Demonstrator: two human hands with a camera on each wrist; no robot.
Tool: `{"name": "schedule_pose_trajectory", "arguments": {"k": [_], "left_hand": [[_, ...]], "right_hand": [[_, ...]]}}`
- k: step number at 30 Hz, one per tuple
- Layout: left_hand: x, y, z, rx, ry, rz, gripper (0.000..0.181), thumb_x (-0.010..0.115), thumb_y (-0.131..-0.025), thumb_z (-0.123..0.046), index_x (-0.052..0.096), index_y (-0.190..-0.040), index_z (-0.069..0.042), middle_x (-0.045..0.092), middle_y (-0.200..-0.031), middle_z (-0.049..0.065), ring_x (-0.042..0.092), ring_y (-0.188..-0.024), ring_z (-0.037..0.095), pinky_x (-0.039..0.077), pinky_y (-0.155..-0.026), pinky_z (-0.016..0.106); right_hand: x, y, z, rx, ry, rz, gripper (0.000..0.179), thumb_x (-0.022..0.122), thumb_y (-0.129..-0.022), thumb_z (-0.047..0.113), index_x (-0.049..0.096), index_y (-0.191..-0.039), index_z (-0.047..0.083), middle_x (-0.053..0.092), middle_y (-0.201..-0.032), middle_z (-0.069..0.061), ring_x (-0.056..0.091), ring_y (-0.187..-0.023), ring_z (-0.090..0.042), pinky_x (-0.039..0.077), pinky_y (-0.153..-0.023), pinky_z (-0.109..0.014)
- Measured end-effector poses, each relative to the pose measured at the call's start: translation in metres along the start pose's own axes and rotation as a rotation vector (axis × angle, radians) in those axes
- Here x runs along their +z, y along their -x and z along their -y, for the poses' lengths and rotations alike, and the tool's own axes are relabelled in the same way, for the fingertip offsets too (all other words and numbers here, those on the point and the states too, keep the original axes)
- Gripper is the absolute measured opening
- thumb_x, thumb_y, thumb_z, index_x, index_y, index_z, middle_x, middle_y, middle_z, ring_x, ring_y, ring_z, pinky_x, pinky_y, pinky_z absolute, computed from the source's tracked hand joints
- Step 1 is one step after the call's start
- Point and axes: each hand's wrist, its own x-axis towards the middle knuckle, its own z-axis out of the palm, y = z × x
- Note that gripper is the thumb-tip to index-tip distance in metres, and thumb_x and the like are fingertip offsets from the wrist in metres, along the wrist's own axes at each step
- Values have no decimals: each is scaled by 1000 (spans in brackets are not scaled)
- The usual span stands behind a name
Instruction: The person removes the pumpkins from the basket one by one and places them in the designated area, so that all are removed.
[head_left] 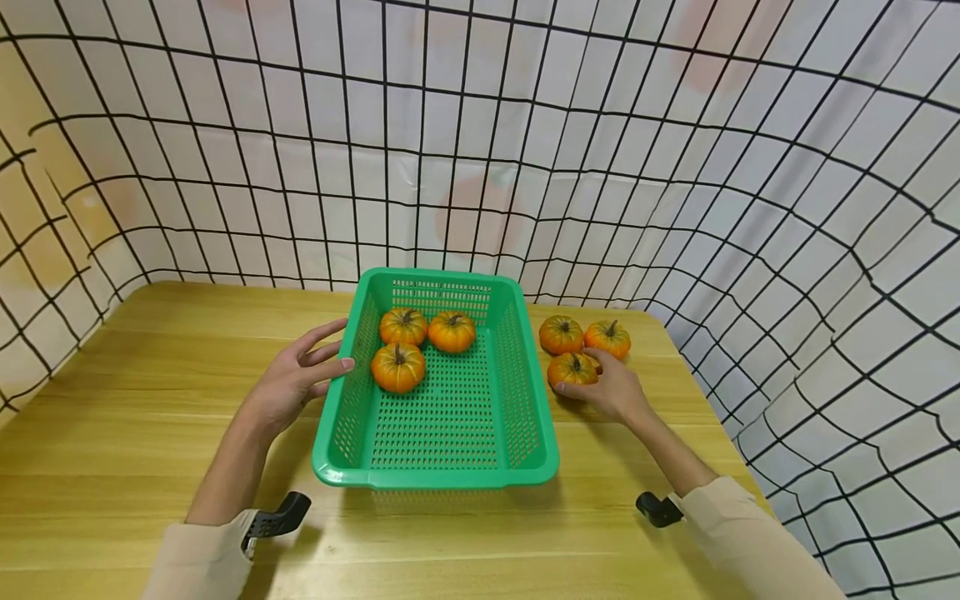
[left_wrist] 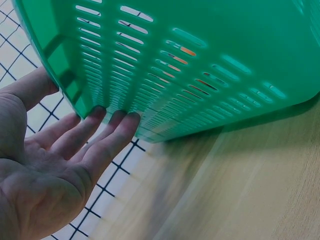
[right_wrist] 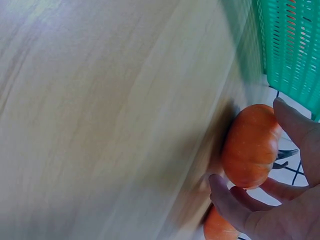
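A green plastic basket (head_left: 525, 467) with perforated walls stands mid-table, holding three small orange pumpkins (head_left: 398, 367) toward its far left. My left hand (head_left: 288, 383) holds the basket's left side. Its thumb lies over the rim and its fingertips (left_wrist: 131, 118) touch the outer wall. Right of the basket, three more pumpkins sit grouped on the table. My right hand (head_left: 611, 387) has its thumb and fingers around the nearest one, a ribbed orange pumpkin (right_wrist: 252, 145) with a dark stem. Behind it are two other pumpkins (head_left: 561, 334).
The wooden table (head_left: 150, 417) carries everything. A black wire grid (head_left: 480, 158) with pale sheeting behind it encloses the back and sides. Black wrist-mounted pieces (head_left: 279, 517) stick out from both sleeves. The basket's right wall is close to the loose pumpkins.
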Motion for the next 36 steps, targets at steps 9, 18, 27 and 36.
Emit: {"name": "schedule_pose_trajectory", "arguments": {"k": [9,18,27,36], "left_hand": [[0,-1,0,5,13,4,75,69,-98,-14,29,-161,-18,39,-159,23,66,-119,17,59,-91,33],[0,-1,0,6,8,3,74,69,-98,-14,29,-161,-18,38,-159,22,65,-119,16,59,-91,33],[0,1,-1,4,3,6,75,68,-98,-14,28,-161,-17,37,-159,23,66,-118,15,58,-91,32],[0,0,-1,0,3,8,75,68,-98,-14,27,-161,-17,37,-160,23,65,-118,15,58,-91,32]], "right_hand": [[-12,1,4,-18,0,0,93,76,-87,50,37,-154,-1,49,-148,-30,48,-134,-48,44,-107,-60],[-26,-2,14,-29,24,-15,93,74,-89,51,33,-156,2,41,-154,-31,42,-136,-55,42,-107,-66],[-35,-4,23,-42,32,-32,90,74,-89,51,36,-155,3,44,-151,-31,48,-132,-52,46,-102,-64],[-41,-3,33,-58,24,-36,92,73,-89,54,35,-156,5,49,-147,-31,50,-131,-50,47,-101,-63]]}}
